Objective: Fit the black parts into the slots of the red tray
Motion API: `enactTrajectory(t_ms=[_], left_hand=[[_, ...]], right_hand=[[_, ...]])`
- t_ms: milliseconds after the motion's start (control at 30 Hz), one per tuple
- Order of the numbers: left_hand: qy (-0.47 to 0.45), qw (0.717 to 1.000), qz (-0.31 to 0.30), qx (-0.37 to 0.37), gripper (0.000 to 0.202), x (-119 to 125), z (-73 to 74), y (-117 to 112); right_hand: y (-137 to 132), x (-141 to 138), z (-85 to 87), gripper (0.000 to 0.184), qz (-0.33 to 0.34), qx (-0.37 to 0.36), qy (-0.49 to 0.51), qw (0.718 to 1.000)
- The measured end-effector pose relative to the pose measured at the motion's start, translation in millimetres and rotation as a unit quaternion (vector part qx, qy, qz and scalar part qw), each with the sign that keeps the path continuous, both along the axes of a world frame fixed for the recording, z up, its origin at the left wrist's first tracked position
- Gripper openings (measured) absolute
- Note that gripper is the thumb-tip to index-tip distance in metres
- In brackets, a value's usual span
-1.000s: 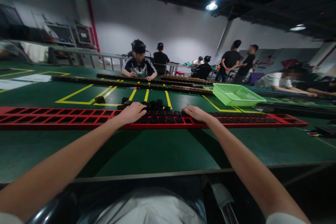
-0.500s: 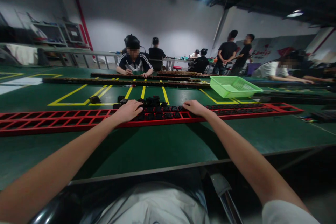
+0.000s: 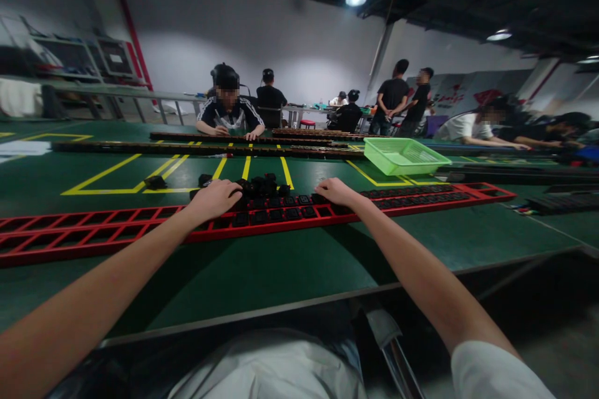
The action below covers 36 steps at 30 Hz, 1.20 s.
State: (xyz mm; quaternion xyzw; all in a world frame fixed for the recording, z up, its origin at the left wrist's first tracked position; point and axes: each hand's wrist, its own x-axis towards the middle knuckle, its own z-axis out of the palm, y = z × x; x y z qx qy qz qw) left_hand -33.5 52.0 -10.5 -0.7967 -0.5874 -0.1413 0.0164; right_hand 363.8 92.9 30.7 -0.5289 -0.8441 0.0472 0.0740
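Red plastic is what I see under both hands: a long red tray (image 3: 140, 227) of slots lying across the green table (image 3: 262, 268). My left hand (image 3: 213, 198) rests palm down on it, fingers curled loosely over the black parts (image 3: 276, 212) seated in the slots; I cannot tell whether it pinches one, since the fingertips are hidden behind the knuckles. My right hand (image 3: 334, 191) lies flat a short way to the right of it, fingers spread and holding nothing, tips on the tray's far edge. Between the hands and just beyond them sits a loose heap of black parts (image 3: 262, 184); their shape is too dark to make out. Since a second ago both hands keep their places on the tray, while the view has swung right, so the tray now slants. Beyond the right hand stands a green basket (image 3: 402, 156). Farther off, yellow lines (image 3: 116, 190) mark the table, a seated person (image 3: 228, 113) works at dark rails, and others stand by the white wall.
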Motion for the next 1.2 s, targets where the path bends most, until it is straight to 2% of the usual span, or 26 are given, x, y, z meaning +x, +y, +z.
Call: enactTrajectory(t_ms=[233, 400, 500, 633, 833, 1067, 1200], left_hand=[[0.018, 0.999, 0.013, 0.022, 0.051, 0.5, -3.7, -7.4], [0.014, 0.999, 0.035, 0.032, 0.053, 7.1, -0.7, -11.0], [-0.019, 0.999, 0.011, 0.044, 0.046, 12.8, 4.3, -15.2], [-0.028, 0.999, -0.031, -0.017, 0.036, 18.3, 7.9, -19.9], [-0.065, 0.992, -0.093, -0.063, 0.039, 16.7, 6.6, -20.7], [-0.055, 0.992, -0.102, -0.053, 0.042, 17.2, 6.2, -22.9], [-0.065, 0.99, -0.115, -0.047, 0.053, 16.4, 5.6, -23.6]], right_hand=[[0.0, -4.8, -0.4, 0.051, 0.001, 0.002, 0.006, 1.0], [2.5, 0.5, -5.9, 0.046, 0.014, 0.001, 0.028, 0.999], [3.4, 4.4, -9.2, 0.044, 0.019, -0.001, 0.041, 0.999], [4.0, 5.9, -10.3, 0.044, 0.023, -0.002, 0.051, 0.998], [4.8, 7.1, -9.6, 0.045, 0.026, -0.002, 0.064, 0.998], [8.2, 8.8, -11.6, 0.046, 0.023, -0.005, 0.07, 0.997], [11.3, 10.0, -14.0, 0.047, 0.024, -0.003, 0.08, 0.996]])
